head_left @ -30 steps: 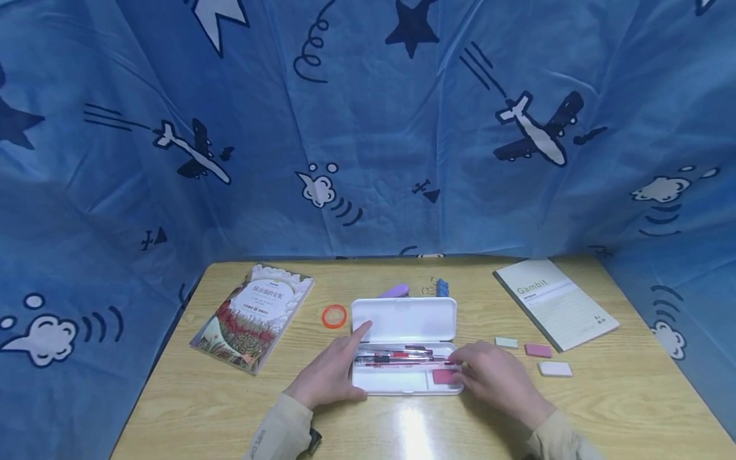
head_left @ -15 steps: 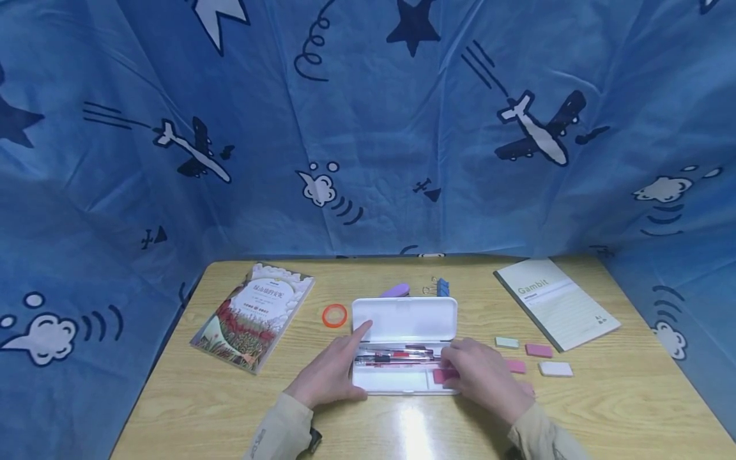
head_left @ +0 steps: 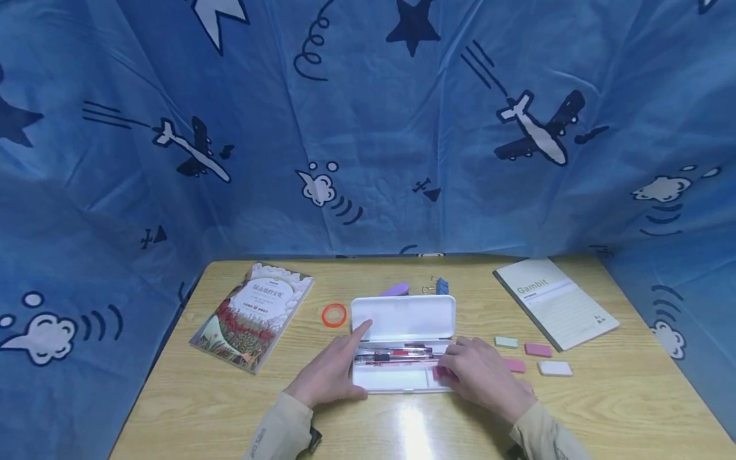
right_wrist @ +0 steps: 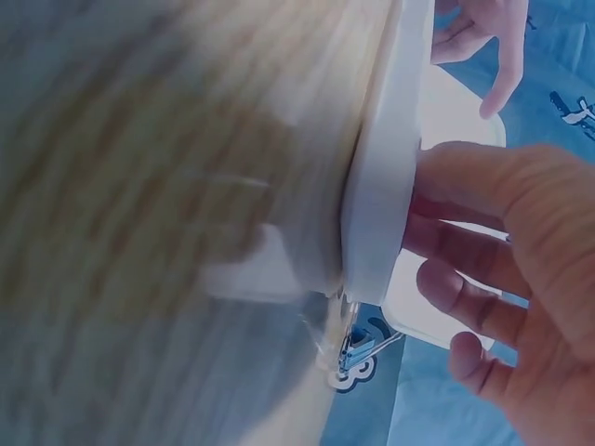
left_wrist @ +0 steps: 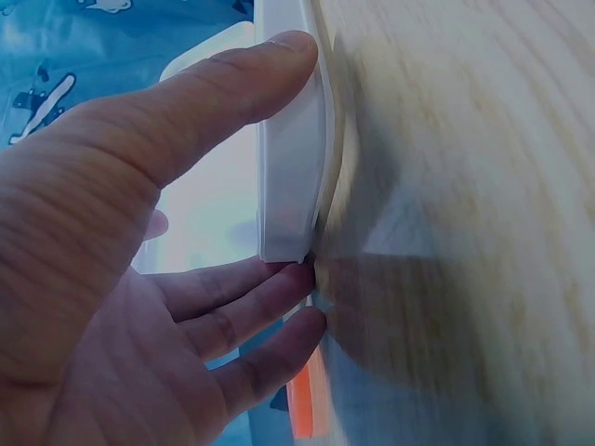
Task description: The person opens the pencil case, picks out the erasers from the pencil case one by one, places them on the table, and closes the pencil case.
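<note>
An open white pencil case [head_left: 402, 317] lies mid-table with its lid raised. Several pens [head_left: 393, 354] and a pink eraser [head_left: 440, 373] lie in its tray. My left hand [head_left: 336, 367] rests against the case's left end, index finger stretched up to the lid. In the left wrist view the thumb [left_wrist: 214, 93] lies along the case's rim [left_wrist: 290, 186], with the fingers on its other side. My right hand [head_left: 480, 374] lies at the right end, fingertips over the pink eraser. Its thumb [right_wrist: 493, 177] rests on the case's edge [right_wrist: 381, 186], and the fingers [right_wrist: 465, 251] reach inside.
Right of the case lie a green eraser [head_left: 506, 342], two pink erasers [head_left: 538, 349] [head_left: 515, 365] and a white one [head_left: 554, 368]. A notebook [head_left: 554, 311] sits back right and a book [head_left: 253, 316] back left. An orange ring [head_left: 334, 315], a purple object [head_left: 394, 291] and a blue binder clip [head_left: 439, 287] surround the lid.
My right hand has slid left onto the case's right end and over the pink eraser inside, uncovering a pink eraser on the table. The left hand has not moved.
</note>
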`<action>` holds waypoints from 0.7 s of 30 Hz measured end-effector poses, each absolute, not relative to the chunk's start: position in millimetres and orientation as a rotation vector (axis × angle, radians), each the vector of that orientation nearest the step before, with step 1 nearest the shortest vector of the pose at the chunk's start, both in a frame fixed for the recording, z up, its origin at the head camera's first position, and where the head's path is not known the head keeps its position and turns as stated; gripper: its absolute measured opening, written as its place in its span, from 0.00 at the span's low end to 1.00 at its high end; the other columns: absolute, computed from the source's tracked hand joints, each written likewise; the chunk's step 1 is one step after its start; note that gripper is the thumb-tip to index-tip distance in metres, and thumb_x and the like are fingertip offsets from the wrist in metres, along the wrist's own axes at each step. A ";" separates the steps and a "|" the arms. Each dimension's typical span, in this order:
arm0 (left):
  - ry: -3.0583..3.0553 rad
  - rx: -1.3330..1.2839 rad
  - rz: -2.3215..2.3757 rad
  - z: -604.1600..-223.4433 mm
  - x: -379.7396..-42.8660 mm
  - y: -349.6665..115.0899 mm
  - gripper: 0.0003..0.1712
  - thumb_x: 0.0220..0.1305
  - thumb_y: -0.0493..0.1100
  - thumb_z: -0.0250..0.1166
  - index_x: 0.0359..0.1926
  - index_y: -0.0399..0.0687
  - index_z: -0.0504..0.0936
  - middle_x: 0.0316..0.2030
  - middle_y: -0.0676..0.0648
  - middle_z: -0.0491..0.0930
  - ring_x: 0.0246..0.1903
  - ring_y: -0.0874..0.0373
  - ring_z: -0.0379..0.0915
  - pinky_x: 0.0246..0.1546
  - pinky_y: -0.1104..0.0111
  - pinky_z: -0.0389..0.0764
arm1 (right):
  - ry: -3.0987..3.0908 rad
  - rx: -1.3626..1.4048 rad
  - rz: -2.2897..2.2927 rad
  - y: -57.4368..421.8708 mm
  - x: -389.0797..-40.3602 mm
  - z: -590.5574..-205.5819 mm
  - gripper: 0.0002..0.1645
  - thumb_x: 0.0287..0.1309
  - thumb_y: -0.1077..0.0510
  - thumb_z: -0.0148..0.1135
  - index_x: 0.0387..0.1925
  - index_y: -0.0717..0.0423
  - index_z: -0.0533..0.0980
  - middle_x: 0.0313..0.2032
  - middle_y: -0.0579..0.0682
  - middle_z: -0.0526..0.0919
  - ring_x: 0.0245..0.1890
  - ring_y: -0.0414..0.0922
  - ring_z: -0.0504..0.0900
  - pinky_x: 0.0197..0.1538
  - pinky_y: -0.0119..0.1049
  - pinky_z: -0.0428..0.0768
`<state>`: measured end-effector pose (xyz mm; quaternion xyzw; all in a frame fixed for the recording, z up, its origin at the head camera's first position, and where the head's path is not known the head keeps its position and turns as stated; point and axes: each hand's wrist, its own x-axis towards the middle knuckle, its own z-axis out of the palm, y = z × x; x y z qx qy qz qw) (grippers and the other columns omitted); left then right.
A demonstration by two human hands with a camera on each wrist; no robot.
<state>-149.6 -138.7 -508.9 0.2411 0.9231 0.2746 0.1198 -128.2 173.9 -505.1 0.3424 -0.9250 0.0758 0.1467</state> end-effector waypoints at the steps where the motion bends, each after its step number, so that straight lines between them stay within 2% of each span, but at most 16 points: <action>1: 2.695 0.700 0.801 -509.1 -149.6 -138.6 0.75 0.41 0.49 0.85 0.82 0.58 0.44 0.70 0.39 0.69 0.67 0.45 0.69 0.70 0.51 0.72 | -2.653 0.992 0.218 174.3 -128.3 -505.6 0.09 0.44 0.55 0.79 0.27 0.40 0.84 0.28 0.36 0.83 0.30 0.36 0.74 0.33 0.32 0.73; 11: 2.709 0.707 0.787 -509.4 -149.6 -137.5 0.75 0.40 0.49 0.85 0.82 0.57 0.44 0.70 0.39 0.70 0.66 0.45 0.70 0.69 0.51 0.72 | -2.697 1.026 0.234 177.3 -132.5 -509.6 0.11 0.43 0.52 0.78 0.29 0.42 0.81 0.27 0.35 0.79 0.31 0.34 0.73 0.37 0.34 0.79; 21: 2.718 0.712 0.782 -510.0 -150.5 -139.4 0.75 0.40 0.49 0.85 0.82 0.57 0.44 0.68 0.38 0.72 0.65 0.45 0.70 0.69 0.51 0.73 | -2.665 1.213 0.274 182.5 -136.5 -511.6 0.11 0.55 0.56 0.71 0.39 0.37 0.83 0.37 0.37 0.81 0.38 0.36 0.77 0.38 0.34 0.79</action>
